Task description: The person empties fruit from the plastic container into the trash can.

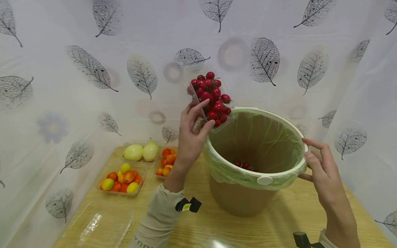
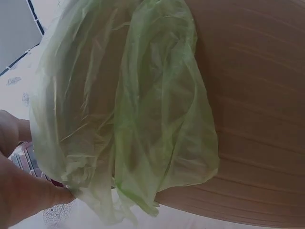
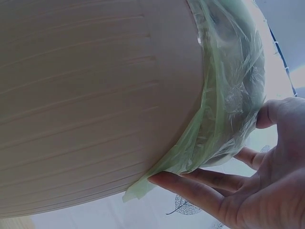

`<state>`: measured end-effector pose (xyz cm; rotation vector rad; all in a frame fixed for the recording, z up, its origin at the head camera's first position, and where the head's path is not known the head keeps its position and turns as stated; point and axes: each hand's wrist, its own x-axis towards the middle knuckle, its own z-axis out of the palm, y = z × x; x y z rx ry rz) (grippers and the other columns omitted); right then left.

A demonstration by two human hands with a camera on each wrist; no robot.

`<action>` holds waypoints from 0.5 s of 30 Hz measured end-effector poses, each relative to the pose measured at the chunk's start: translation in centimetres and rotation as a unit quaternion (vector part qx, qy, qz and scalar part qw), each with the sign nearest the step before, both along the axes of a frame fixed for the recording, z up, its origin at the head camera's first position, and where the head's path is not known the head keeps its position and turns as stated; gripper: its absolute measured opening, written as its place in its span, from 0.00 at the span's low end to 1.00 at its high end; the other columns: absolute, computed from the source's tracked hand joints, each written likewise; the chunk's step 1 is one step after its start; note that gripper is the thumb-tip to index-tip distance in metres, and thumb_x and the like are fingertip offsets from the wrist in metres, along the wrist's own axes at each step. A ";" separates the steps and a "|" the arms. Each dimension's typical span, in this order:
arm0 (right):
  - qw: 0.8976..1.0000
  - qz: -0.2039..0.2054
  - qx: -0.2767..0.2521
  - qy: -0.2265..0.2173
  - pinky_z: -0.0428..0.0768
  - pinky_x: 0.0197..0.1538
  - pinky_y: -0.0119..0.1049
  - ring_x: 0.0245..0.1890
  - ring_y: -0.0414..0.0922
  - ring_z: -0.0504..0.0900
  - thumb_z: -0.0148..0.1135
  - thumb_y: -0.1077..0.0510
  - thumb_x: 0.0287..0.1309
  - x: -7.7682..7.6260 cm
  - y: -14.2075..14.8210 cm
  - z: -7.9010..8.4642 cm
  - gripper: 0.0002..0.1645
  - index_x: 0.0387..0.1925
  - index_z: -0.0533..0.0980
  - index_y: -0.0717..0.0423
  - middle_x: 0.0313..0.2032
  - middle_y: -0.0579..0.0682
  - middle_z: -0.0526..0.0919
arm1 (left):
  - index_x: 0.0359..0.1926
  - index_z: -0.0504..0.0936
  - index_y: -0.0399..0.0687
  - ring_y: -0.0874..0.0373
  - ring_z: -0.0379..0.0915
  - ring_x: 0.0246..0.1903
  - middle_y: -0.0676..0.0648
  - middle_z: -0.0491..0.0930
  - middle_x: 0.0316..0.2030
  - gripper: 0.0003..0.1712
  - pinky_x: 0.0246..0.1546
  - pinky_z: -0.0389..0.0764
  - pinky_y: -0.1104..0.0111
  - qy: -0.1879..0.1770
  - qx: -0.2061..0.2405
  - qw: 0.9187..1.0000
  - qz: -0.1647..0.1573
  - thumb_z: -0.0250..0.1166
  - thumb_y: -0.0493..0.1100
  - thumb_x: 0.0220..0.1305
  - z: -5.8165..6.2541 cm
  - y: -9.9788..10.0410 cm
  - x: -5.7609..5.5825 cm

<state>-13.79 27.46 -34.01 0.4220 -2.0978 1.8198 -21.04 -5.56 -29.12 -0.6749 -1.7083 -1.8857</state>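
My left hand [image 1: 192, 134] grips a clear plastic box [image 1: 195, 92] of red cherries [image 1: 206, 96], thumb on the near side and fingers along its left edge. The box tilts down toward the left rim of a brown bin [image 1: 235, 199], its lowest cherries right at that rim. A pale green bag [image 1: 221, 168] lines the bin and folds over its outside. Several cherries [image 1: 245, 165] lie deep inside. On the far right, my right hand [image 1: 322, 172] holds the white rim, thumb on top; in the right wrist view its fingers [image 3: 190, 191] press the bag's fold from outside.
Left on the wooden table [image 1: 198, 220] sits a clear box of orange and yellow fruits [image 1: 124, 181]. Behind it are two pale green pears [image 1: 142, 152] and another box of orange fruits [image 1: 167, 162]. A clear lid [image 1: 99, 224] lies front left. A leaf-print curtain [image 1: 235, 20] surrounds the table.
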 end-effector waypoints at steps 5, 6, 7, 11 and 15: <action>1.000 -0.002 0.003 -0.002 0.86 0.35 0.32 0.49 0.37 0.84 0.43 0.58 0.81 0.0 -0.1 0.0 0.24 0.73 0.63 0.54 0.60 0.44 0.78 | 0.66 0.77 0.41 0.56 0.67 0.50 0.42 0.58 0.71 0.27 0.52 0.82 0.63 0.017 -0.019 1.000 0.012 0.67 0.28 0.67 -0.2 0.2 0.1; 1.000 -0.001 0.002 -0.002 0.86 0.35 0.32 0.49 0.37 0.84 0.43 0.58 0.81 0.0 -0.1 0.0 0.24 0.73 0.63 0.54 0.60 0.45 0.78 | 0.66 0.78 0.41 0.56 0.67 0.50 0.42 0.58 0.71 0.27 0.52 0.82 0.63 0.019 -0.020 1.000 0.014 0.67 0.28 0.67 -0.3 0.2 0.2; 1.000 0.000 0.002 -0.002 0.86 0.35 0.32 0.49 0.37 0.84 0.43 0.58 0.81 0.0 -0.1 0.0 0.24 0.73 0.63 0.54 0.60 0.45 0.78 | 0.66 0.78 0.40 0.56 0.67 0.50 0.42 0.58 0.71 0.27 0.51 0.82 0.63 0.021 -0.019 0.999 0.015 0.67 0.28 0.67 -0.3 0.2 0.2; 1.000 -0.003 0.002 -0.003 0.86 0.35 0.31 0.50 0.36 0.84 0.43 0.58 0.81 0.0 -0.1 0.0 0.25 0.73 0.63 0.54 0.60 0.44 0.78 | 0.65 0.78 0.39 0.56 0.68 0.50 0.42 0.57 0.72 0.27 0.52 0.82 0.62 0.026 -0.016 0.999 0.013 0.67 0.27 0.66 -0.5 0.3 0.3; 1.000 -0.005 0.001 -0.003 0.86 0.34 0.31 0.50 0.35 0.84 0.43 0.58 0.81 0.0 -0.1 0.0 0.25 0.73 0.63 0.54 0.61 0.43 0.77 | 0.64 0.78 0.39 0.54 0.67 0.52 0.42 0.56 0.73 0.26 0.55 0.82 0.58 0.028 -0.016 0.999 0.011 0.67 0.27 0.65 -0.6 0.3 0.3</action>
